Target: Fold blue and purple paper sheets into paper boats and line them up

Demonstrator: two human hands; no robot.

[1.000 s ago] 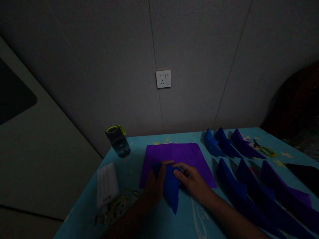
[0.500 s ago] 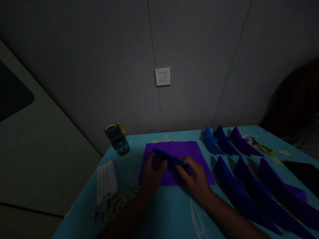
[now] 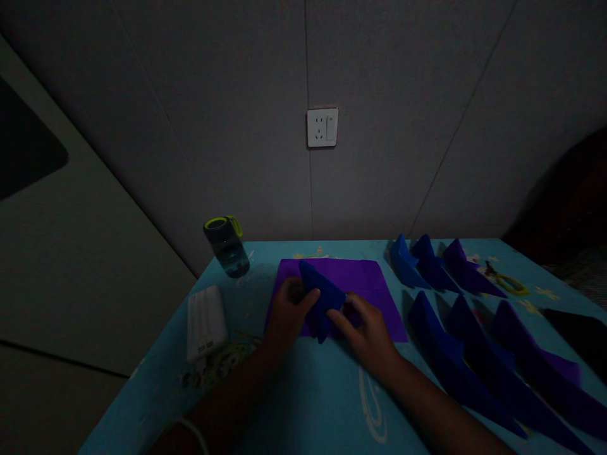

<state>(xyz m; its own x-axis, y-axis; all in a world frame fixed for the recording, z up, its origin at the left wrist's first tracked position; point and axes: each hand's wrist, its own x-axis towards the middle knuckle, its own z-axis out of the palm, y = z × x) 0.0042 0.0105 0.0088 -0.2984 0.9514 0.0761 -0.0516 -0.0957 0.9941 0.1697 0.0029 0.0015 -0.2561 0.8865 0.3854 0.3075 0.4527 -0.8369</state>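
Note:
Between my two hands is a folded piece of dark blue paper, roughly diamond-shaped, held tilted above a flat purple sheet. My left hand pinches its left side, thumb on the near face and the other fingers behind. On the right, my right hand grips the paper's lower right edge between thumb and fingers. The purple sheet lies on the table with faint crease lines. To the right of my right hand stands a dark blue folded paper boat, apart from it.
Several more blue and purple paper boats stand in two rows on the right, near yellow-handled scissors and a dark flat object. At left are a water bottle and a white power bank. A socket is on the wall.
The blue paper has turned from nearly edge-on to showing its broad face, with a point now hanging down. Both hands still hold it. The camera view has shifted slightly.

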